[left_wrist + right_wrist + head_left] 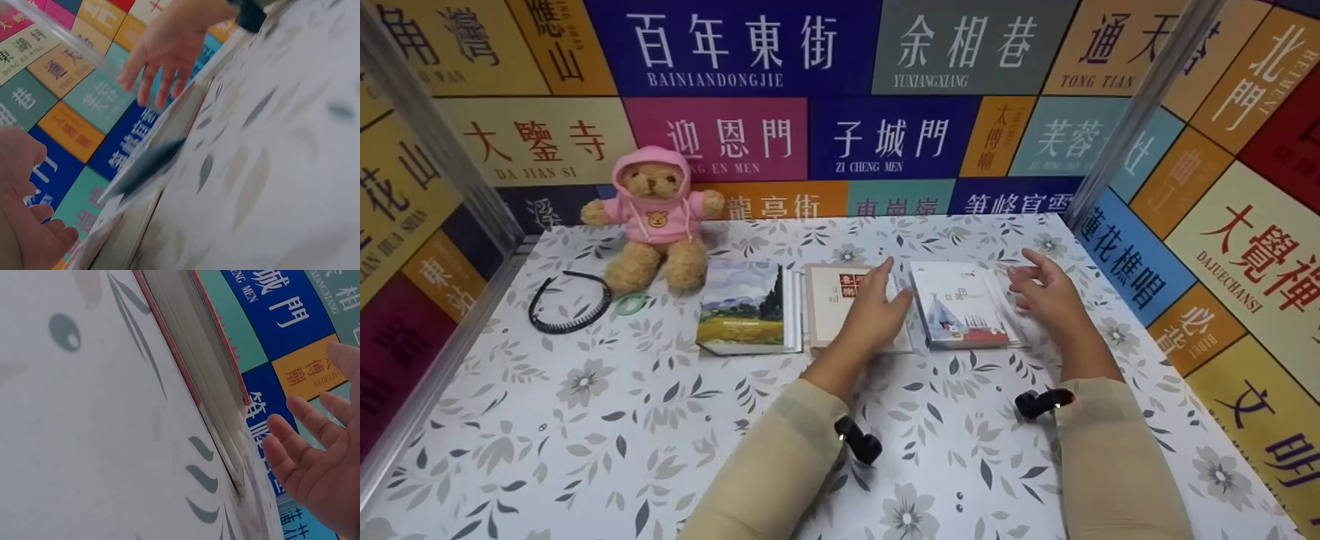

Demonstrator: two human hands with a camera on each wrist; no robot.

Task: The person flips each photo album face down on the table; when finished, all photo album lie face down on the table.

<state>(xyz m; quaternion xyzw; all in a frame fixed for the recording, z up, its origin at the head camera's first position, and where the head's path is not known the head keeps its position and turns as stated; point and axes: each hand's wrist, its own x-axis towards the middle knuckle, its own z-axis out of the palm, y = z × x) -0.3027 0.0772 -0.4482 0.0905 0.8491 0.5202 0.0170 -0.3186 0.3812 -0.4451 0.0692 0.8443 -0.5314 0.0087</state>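
— Floral-patterned tabletop, walled by colourful sign panels. Left hand spread, fingers resting on cream red-labelled booklet; right hand open, hovering just right of white tent-illustrated book.

— Step?

— Seemingly mid-arranging; next probably closing fingers on the book's edge. Page edges clear only from right wrist.

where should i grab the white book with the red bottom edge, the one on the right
Probably by its right long edge, coming in from the right. The white book with the red bottom edge lies flat on the floral tablecloth, and that side is free, with the open right hand beside it. The left hand crowds its left edge.
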